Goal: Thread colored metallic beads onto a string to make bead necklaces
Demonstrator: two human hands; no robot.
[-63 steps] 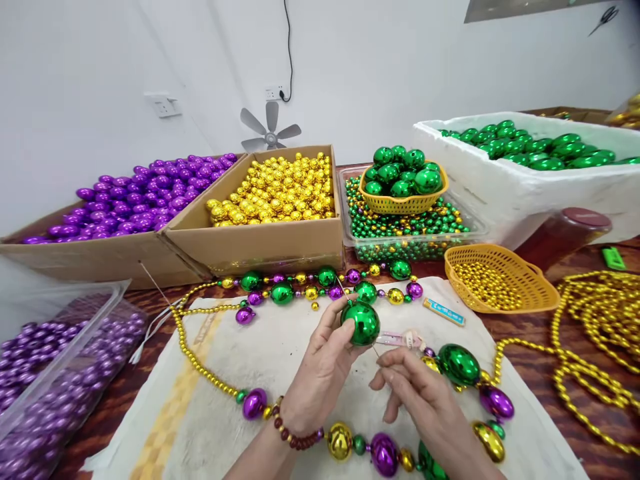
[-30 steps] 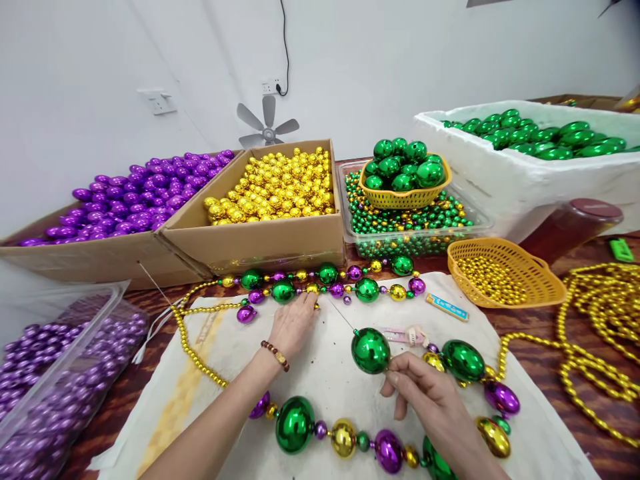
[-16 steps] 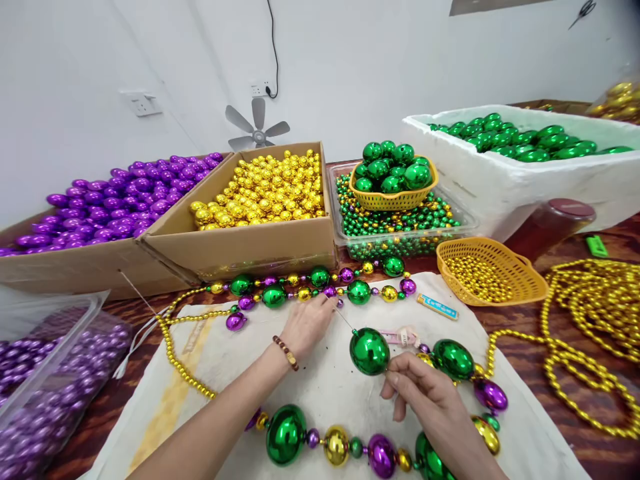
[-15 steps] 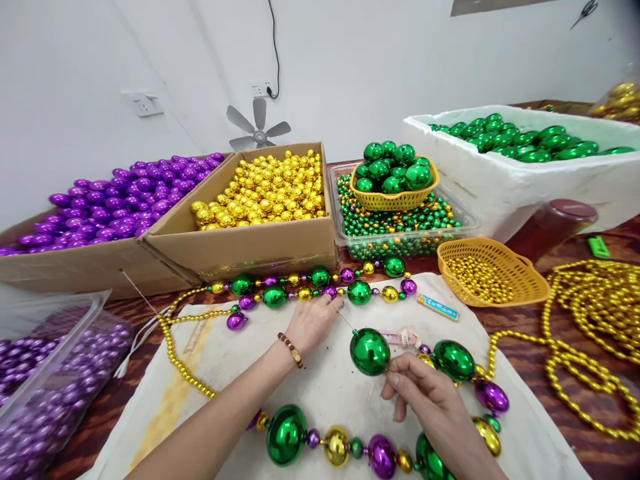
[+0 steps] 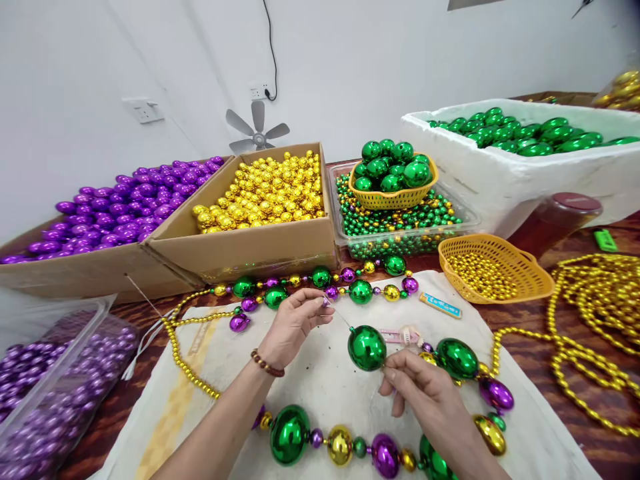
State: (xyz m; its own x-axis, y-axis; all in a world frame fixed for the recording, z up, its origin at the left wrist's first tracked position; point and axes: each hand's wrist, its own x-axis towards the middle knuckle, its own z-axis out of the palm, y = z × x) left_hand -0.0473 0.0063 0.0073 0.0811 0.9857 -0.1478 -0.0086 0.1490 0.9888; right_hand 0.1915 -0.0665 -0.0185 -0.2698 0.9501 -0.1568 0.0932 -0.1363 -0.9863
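Observation:
A large shiny green bead (image 5: pixel 367 348) hangs on a thin string (image 5: pixel 342 316) between my two hands. My left hand (image 5: pixel 300 317) pinches the far end of the string, where a small purple bead (image 5: pixel 326 302) seems to sit at the fingertips. Just below the green bead, my right hand (image 5: pixel 417 387) has thumb and fingers closed on the string. A strand of large green, gold and purple beads (image 5: pixel 340 445) curves across the white cloth (image 5: pixel 330 393), partly hidden under my right hand. Behind my left hand lies another beaded strand (image 5: pixel 361 291).
Cardboard boxes hold purple beads (image 5: pixel 115 207) and gold beads (image 5: pixel 265 190). A clear tub (image 5: pixel 400 243) carries a yellow basket of green beads. At right are a basket of small gold beads (image 5: pixel 500 257), a tilted jar (image 5: pixel 555 223), a foam box (image 5: pixel 520 180) and gold bead chains (image 5: pixel 595 327).
My left hand has lifted off the back strand and turned, drawing slightly back with the string in its fingertips. The green bead and my right hand have barely moved.

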